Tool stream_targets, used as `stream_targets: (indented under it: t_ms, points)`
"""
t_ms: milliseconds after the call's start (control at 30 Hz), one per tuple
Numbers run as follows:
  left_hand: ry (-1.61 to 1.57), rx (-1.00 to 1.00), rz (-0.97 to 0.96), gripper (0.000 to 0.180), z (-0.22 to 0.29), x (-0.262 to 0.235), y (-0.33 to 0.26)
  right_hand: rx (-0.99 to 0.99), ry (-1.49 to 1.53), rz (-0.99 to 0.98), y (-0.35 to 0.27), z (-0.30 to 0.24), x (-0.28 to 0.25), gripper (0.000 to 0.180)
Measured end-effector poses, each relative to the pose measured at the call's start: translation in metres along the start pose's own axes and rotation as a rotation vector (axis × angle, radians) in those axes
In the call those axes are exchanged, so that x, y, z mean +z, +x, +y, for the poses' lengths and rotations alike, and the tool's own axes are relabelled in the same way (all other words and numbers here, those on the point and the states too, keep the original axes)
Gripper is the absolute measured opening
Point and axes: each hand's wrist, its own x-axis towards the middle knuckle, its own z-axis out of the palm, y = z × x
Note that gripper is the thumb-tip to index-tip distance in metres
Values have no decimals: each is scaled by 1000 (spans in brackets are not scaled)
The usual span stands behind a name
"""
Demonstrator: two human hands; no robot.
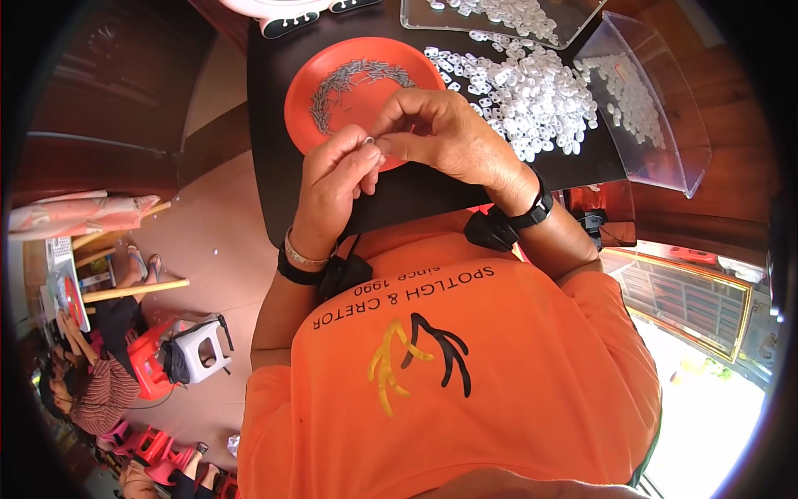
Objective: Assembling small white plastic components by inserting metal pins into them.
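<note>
My left hand [332, 179] and my right hand [457, 137] meet above the near edge of an orange-red plate [301, 104]. Fingertips and thumbs of both are pinched together around a tiny piece [370, 141], light and greyish, mostly covered by the fingers, so I cannot make out its kind. Many small grey metal pins, like nails or screws [357, 75], lie in a ring on the plate. To the right of my right hand spreads a heap of small white oval plastic pieces [540, 100] with holes in them.
Plate and heap rest on a black table [270, 166]. A clear plastic tray [694, 158] with more white pieces leans at the right; another container [407, 21] stands at the far edge. On the left, people sit near red stools [150, 362] and a white stool [204, 349].
</note>
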Motion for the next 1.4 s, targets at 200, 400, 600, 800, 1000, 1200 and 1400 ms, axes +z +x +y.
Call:
stream_targets:
  t_ms: [200,400,600,800,1000,1200,1400]
  points:
    - [-38,-10,54,21,-2,-5,-2,-157,-743,375,24,18,-52,13]
    - [115,131,150,20,-7,-2,1,-2,-1184,385,50,54,-96,23]
    - [378,275,140,17,-13,-5,2,94,-1312,352,55,64,-91,19]
    - [412,207,153,16,-11,-6,-7,101,-1389,359,50,55,-93,19]
    - [153,113,179,17,-5,-11,-9,-72,-881,220,50,21,-62,20]
    - [-137,133,339,18,-5,-16,-15,-219,-942,-54,71,33,-9,20]
    - [-238,149,361,18,-9,-28,-20,-281,-1224,-18,82,54,21,14]
